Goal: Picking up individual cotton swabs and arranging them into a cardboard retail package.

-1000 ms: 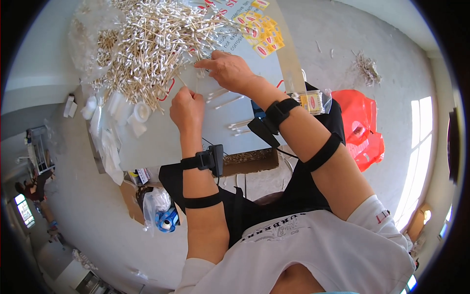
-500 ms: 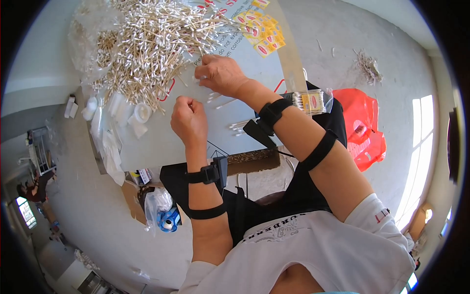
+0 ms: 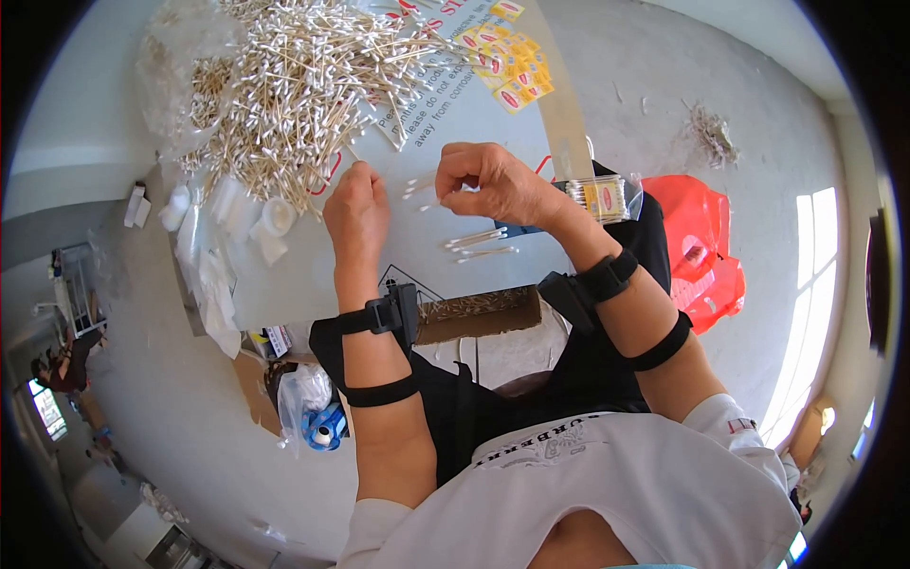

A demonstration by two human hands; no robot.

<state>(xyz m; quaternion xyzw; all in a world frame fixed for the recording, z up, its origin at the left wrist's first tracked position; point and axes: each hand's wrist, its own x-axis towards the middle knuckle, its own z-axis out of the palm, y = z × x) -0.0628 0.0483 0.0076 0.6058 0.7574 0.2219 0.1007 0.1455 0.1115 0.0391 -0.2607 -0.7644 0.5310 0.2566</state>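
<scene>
Gathering cotton swabs [image 3: 284, 95] off the worktop [image 3: 313, 275]: left hand [image 3: 357, 211] pinches one, right hand [image 3: 493, 185] grips several; bundling likely follows.

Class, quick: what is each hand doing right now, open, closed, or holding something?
Left hand: fingers curled closed at the edge of the cotton swab pile; what it grips cannot be told.
Right hand: closed, pinching a few cotton swabs.
</scene>
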